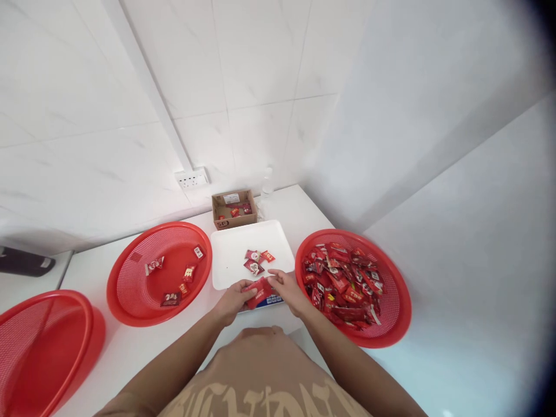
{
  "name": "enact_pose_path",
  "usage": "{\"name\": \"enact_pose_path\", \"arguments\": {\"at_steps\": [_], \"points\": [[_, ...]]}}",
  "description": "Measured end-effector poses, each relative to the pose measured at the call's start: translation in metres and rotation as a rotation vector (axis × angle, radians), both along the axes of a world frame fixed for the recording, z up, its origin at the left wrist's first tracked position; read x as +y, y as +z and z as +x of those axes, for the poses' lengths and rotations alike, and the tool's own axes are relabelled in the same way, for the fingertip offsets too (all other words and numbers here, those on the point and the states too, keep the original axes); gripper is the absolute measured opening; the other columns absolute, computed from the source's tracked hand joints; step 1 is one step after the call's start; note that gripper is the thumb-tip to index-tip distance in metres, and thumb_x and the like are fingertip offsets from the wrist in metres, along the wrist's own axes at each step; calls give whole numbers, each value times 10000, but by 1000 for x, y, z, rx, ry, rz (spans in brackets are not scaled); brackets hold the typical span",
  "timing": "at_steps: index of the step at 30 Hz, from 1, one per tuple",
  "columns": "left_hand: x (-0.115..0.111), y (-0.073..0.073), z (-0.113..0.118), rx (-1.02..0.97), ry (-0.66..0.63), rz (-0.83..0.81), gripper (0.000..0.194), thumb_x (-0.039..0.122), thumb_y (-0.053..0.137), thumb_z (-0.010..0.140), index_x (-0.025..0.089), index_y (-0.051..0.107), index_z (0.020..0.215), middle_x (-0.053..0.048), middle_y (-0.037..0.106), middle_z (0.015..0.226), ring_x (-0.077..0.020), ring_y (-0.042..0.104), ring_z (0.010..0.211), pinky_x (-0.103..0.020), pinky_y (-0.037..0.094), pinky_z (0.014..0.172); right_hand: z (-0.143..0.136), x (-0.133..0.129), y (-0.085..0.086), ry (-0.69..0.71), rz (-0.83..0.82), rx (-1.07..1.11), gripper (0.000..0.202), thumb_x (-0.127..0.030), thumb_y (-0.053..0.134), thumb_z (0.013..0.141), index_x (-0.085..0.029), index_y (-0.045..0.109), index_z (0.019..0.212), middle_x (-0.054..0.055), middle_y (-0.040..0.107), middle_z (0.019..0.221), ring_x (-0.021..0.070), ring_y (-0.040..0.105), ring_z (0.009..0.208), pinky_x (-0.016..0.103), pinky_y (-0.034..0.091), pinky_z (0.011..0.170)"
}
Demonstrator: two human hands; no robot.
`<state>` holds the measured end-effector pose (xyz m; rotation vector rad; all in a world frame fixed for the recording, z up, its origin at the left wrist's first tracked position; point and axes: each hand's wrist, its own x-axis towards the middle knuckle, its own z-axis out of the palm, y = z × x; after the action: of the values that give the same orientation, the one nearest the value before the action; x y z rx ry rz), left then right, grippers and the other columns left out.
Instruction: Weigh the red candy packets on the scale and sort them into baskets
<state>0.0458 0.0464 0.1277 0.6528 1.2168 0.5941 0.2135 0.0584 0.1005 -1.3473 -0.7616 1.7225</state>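
Both my hands meet at the front edge of a white tray [226, 246], which rests on a scale with a blue panel [273, 300]. A red packet [259, 291] is pinched between them: my left hand [237, 298] has its left side, and my right hand [284, 286] holds its upper right corner. Several small red packets [254, 266] lie on the tray just beyond my fingers. To the right stands a red basket [402, 289] heaped with red packets. The red basket [113, 284] on the left holds several scattered packets.
Behind the tray sits a cardboard box [220, 223] with some red packets inside, beside a clear bottle [267, 180]. Another red basket [82, 347] is at the lower left. A dark object [26, 262] lies at the far left. Walls border the back and right.
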Motion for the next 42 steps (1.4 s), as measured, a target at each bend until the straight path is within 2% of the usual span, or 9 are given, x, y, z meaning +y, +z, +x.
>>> {"name": "enact_pose_path", "arguments": {"at_steps": [4,10,17,21,24,29,34,38,42], "points": [[-2,5,-4,26,-29,51,328,359,745,630,164,574,830,5,611,661,-93,513,553,-214,381,547,6,-3,4,233,-11,-12,288,-332,728,628,-176,666,861,3,650,729,144,590,673,289,463,635],[-10,7,-6,-35,-107,30,341,380,736,646,169,581,865,-5,615,729,-95,525,605,-223,404,579,5,-11,8,317,-45,47,272,-344,725,617,-155,660,801,-12,630,684,102,552,604,242,419,574],[-11,-2,-10,67,71,-46,441,423,690,685,197,568,1043,-68,629,979,-137,585,775,-299,455,745,21,11,-6,45,37,-231,106,-281,623,695,-182,601,725,-17,619,668,130,575,608,260,471,569],[-10,-8,-20,90,73,-60,427,422,706,661,175,574,983,-59,637,915,-125,583,734,-294,454,735,39,31,-11,112,143,-457,136,-261,540,744,-177,633,798,14,663,729,161,619,670,265,500,573],[-11,-9,-23,98,77,-62,423,427,709,654,171,574,961,-48,637,891,-116,577,717,-291,456,729,41,40,-17,182,211,-546,242,-222,530,744,-172,649,949,53,695,909,189,649,817,300,527,691],[-13,-5,-26,105,79,-49,429,428,714,641,169,577,955,-49,640,890,-122,581,731,-301,464,742,32,40,-25,135,452,-791,422,-181,523,745,-190,595,1161,83,610,1208,222,541,1137,395,402,996],[-14,2,-37,150,99,-14,456,467,694,634,176,566,962,-42,631,881,-133,576,760,-311,452,768,52,33,-20,-4,592,-931,354,-229,466,788,-168,618,1102,109,610,1186,232,533,1126,420,404,988],[-20,0,-47,246,51,27,436,498,647,654,175,556,933,-41,624,869,-146,570,771,-315,444,758,90,28,-25,-56,533,-1054,367,-254,426,816,-141,592,1124,132,612,1160,238,542,1095,420,406,969],[-27,-8,-49,300,-57,19,398,477,615,676,179,548,930,-36,615,872,-153,567,780,-316,440,747,117,18,-53,118,347,-1145,409,-216,461,793,-127,558,1180,147,589,1201,245,517,1147,397,378,993]]}}
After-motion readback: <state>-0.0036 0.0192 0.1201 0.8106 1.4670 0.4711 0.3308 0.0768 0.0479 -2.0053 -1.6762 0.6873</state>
